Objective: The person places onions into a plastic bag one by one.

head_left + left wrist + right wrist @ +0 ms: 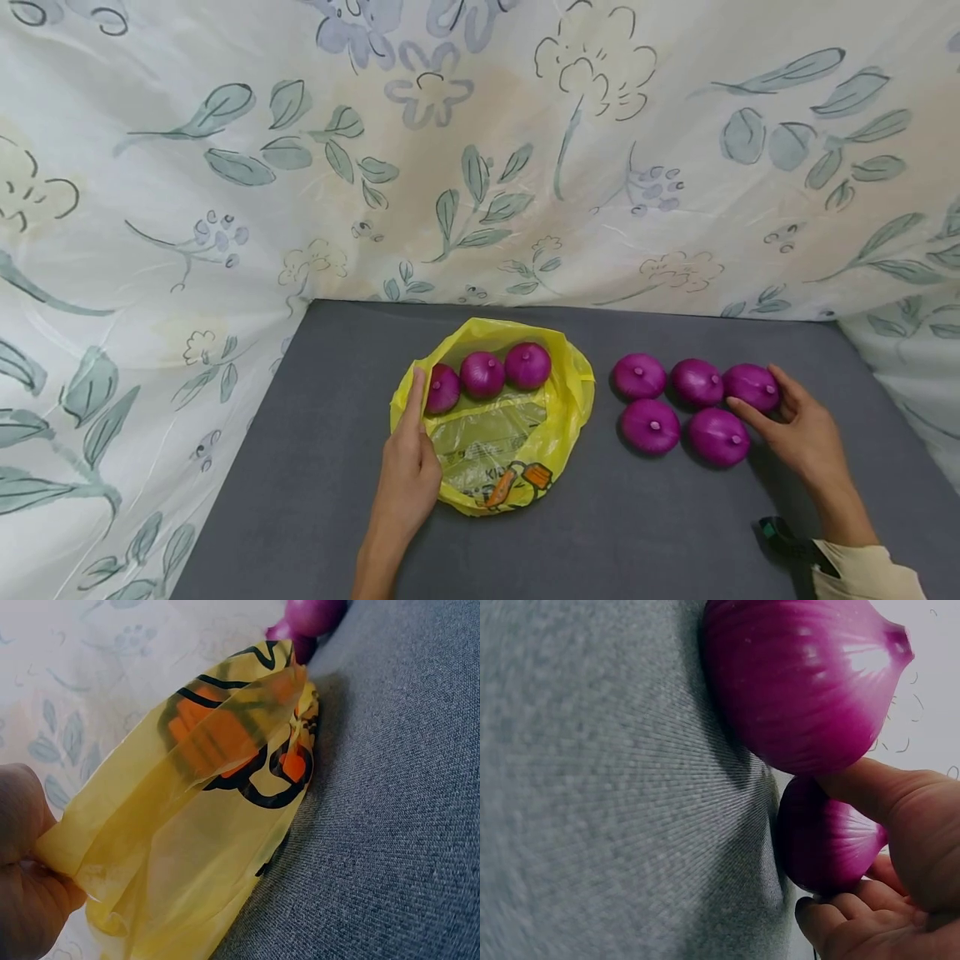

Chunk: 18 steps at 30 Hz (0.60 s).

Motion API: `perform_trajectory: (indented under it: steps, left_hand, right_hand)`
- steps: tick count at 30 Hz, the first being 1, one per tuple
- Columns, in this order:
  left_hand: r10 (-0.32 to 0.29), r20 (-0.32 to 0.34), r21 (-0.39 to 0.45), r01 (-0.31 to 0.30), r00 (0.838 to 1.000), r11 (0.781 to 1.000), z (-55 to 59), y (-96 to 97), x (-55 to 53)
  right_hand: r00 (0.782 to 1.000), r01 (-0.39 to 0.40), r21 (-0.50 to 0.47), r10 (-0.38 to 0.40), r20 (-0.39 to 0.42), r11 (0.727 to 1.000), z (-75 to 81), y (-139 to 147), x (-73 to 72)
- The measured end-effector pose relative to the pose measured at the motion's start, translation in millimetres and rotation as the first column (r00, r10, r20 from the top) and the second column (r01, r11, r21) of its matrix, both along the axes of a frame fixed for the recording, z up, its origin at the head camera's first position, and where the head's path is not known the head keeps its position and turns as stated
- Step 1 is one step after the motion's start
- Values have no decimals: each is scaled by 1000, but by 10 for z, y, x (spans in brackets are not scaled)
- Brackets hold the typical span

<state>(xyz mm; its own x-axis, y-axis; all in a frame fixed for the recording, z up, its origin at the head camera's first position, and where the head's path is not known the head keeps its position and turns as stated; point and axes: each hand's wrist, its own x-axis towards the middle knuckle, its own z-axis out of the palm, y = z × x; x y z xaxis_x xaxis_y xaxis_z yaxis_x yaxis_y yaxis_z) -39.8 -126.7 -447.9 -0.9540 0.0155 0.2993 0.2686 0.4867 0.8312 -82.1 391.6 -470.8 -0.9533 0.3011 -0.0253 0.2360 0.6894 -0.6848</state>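
Observation:
My left hand (408,477) pinches the left rim of a yellow plastic bag (579,392) that lies open on the grey surface. The left wrist view shows thumb and fingers closed on the bag's thin edge. Inside the bag are three purple-red onions, among them a middle onion (482,374). On the right, my right hand (810,433) grips the far-right onion (751,387) of a group, thumb on one side and fingers on the other. This onion (826,844) appears still on the surface in the right wrist view, partly hidden behind the thumb and a nearer onion (802,682).
Beside the held onion sit several more, including a back-left onion (639,376), a front-left onion (650,427) and a front-right onion (718,437). A floral cloth (480,167) hangs behind and along the sides of the grey surface (600,542).

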Motion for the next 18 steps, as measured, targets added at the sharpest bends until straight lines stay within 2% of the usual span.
perform_trajectory:
  steps: [5,12,18]
  left_hand:
    - [12,14,-6,-11,1000,1000,10,10,2]
    - [10,31,2,-10,999,1000,14,23,12]
    - [18,29,4,-18,999,1000,14,9,21]
  right_hand:
    - [1000,5,16,-5,5,1000,16,12,6]
    - [1000,30,-35,-30,3,999,15,44,30]
    - [999,32,-36,-32,5,999,21,68,26]
